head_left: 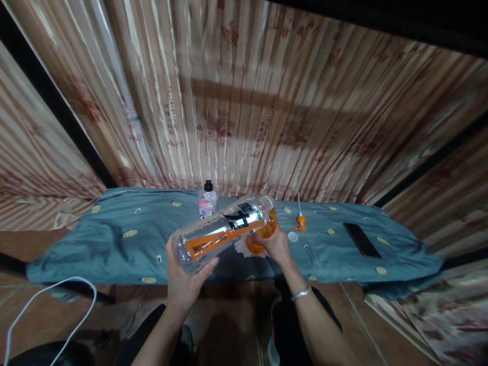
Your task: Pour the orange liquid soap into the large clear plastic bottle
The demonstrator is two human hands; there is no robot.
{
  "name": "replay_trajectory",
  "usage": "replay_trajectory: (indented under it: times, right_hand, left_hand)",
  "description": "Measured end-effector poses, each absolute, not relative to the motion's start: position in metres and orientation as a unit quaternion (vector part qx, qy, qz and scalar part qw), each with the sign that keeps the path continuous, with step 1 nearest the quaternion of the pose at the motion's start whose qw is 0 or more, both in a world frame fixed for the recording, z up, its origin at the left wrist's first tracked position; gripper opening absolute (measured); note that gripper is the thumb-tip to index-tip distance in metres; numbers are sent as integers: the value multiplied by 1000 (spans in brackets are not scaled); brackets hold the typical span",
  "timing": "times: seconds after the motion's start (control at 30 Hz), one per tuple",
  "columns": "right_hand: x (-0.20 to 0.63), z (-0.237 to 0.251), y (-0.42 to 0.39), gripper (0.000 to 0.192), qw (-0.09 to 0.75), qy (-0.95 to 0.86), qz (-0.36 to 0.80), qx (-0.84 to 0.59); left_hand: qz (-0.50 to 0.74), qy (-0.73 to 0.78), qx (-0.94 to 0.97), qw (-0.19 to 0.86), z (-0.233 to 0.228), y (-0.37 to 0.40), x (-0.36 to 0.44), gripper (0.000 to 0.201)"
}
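My left hand (pixel 186 284) is wrapped round the bottom end of a large clear plastic bottle (pixel 221 231) with an orange and black label. The bottle is tilted, its neck to the right over an orange bottle (pixel 268 227). My right hand (pixel 276 245) grips that orange bottle from the right, partly behind the clear bottle's neck. Whether liquid flows between them I cannot tell. A crumpled white tissue (pixel 244 249) lies beneath the orange bottle. Right of my hand are an orange pump top (pixel 301 221) with its tube and a white round cap (pixel 293 237).
A blue-green cloth with yellow patterns (pixel 125 254) covers the low table. A small bottle with a black cap (pixel 207 201) stands at the back. A black phone (pixel 362 241) lies at the right. A striped curtain (pixel 236 112) hangs behind; a white cable (pixel 57 284) loops at lower left.
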State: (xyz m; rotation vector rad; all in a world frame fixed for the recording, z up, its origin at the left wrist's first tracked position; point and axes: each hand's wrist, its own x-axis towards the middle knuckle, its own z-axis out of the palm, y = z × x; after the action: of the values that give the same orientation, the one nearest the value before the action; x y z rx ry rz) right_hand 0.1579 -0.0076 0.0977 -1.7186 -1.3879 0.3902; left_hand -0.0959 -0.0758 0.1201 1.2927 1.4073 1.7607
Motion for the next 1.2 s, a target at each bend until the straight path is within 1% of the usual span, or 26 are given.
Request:
replay_trajectory:
  times: [0.13, 0.27, 0.63, 0.83, 1.03, 1.2]
  right_hand:
    - [159, 97, -7, 51, 441, -559, 152, -686]
    - [160, 97, -8, 52, 446, -566, 159, -674]
    - [161, 96, -7, 56, 441, -561, 172, -679]
    - [160, 94, -7, 52, 447, -568, 161, -672]
    - [159, 94, -6, 54, 430, -570, 143, -685]
    - [157, 96, -6, 62, 422, -572, 129, -692]
  left_hand:
    - [645, 530, 473, 283, 123, -77, -95, 101]
    - [649, 538, 451, 291, 126, -77, -92, 104]
    - [656, 527, 461, 283, 127, -75, -90, 99]
    - [653, 525, 470, 277, 122, -75, -92, 100]
    - [657, 536, 461, 262, 125, -76, -92, 96]
    - [651, 539, 459, 275, 128, -76, -92, 95]
